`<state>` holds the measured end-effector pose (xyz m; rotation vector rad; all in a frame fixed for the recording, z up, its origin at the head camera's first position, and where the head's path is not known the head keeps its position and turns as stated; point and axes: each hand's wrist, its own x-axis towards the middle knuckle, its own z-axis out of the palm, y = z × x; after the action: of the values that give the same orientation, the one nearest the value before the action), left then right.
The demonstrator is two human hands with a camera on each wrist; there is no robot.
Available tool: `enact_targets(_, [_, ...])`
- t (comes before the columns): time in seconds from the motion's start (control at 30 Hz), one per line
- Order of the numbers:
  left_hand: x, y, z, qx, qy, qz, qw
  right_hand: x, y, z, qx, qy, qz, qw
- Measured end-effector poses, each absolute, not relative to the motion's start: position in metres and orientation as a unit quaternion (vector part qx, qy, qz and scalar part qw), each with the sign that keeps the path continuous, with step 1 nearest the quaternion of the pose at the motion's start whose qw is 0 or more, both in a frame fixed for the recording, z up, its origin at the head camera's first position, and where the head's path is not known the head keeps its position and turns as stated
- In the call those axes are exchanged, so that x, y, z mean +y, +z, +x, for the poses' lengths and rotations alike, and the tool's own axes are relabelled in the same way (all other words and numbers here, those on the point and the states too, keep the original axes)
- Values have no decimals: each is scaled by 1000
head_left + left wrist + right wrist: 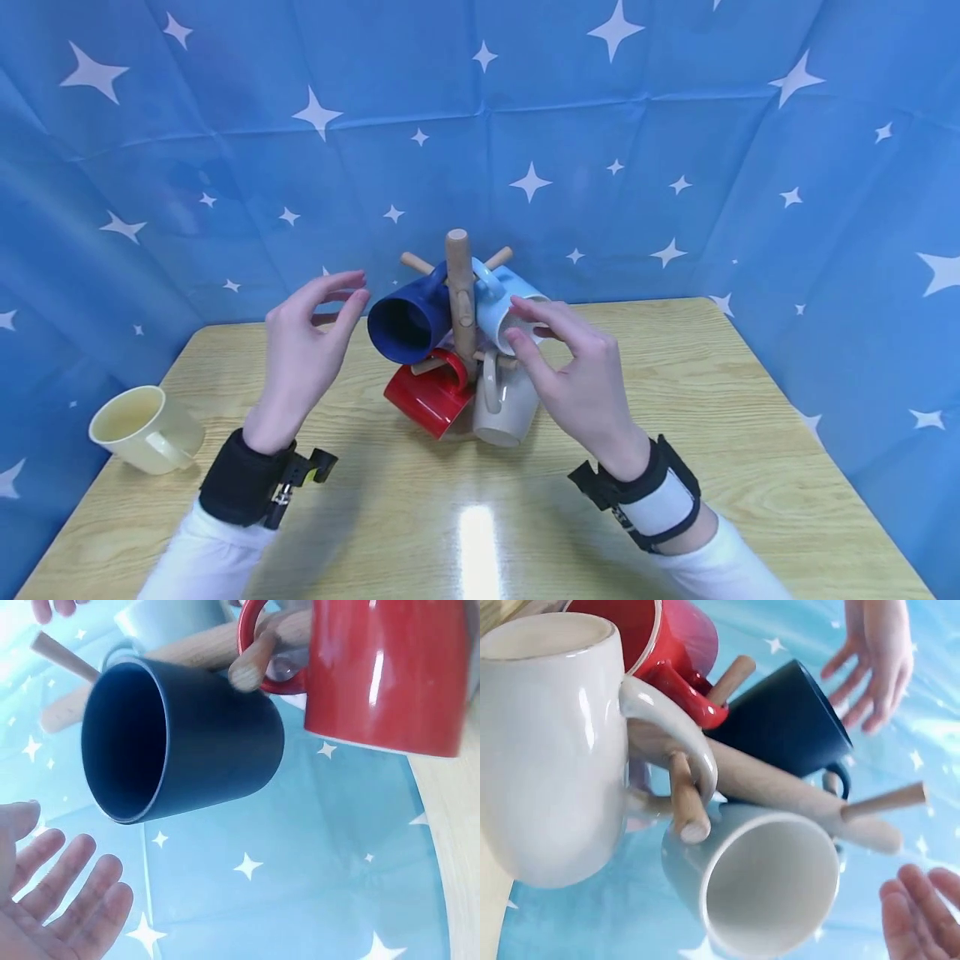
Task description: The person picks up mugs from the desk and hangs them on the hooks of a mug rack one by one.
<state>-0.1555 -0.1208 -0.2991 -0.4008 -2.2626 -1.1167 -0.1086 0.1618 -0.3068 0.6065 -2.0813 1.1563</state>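
Note:
A wooden mug tree (462, 308) stands on the table with mugs hanging by their handles from its pegs. My left hand (313, 346) hovers left of the dark blue mug (408, 321), fingers loosely bent with nothing in them; the left wrist view shows a gap between that hand and the mug (187, 742). Over the light blue mug (501, 308) in the head view is my right hand (581, 375), its fingers relaxed and empty. From the right wrist, the light blue mug (772, 885) appears apart from the fingers. Below hang a red mug (427, 398) and a grey-white mug (506, 408).
A pale yellow mug (161, 433) sits by itself at the table's left side. Behind the wood-grain table (675, 433) hangs a blue cloth (525, 125) with white stars, also along both sides.

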Motion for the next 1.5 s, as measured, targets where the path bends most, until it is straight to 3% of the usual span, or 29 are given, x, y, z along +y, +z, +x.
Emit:
enact_targets(0.33, [-138, -330, -123, -840, -424, -89, 327, 187, -329, -108, -792, 454, 182, 364])
enact_targets(0.53, [-156, -353, -119, -846, -421, -17, 326, 194, -341, -108, -802, 449, 165, 357])
enact_targets(0.8, [-167, -373, -120, -840, -424, 0, 337, 200, -350, -111, -816, 443, 145, 342])
enact_targets(1.1, [-186, -377, -120, -838, -428, 42, 337, 205, -355, -113, -827, 438, 126, 330])
enact_targets(1.5, [-239, -377, -125, -831, -385, 142, 377, 204, -357, -115, -825, 439, 130, 333])
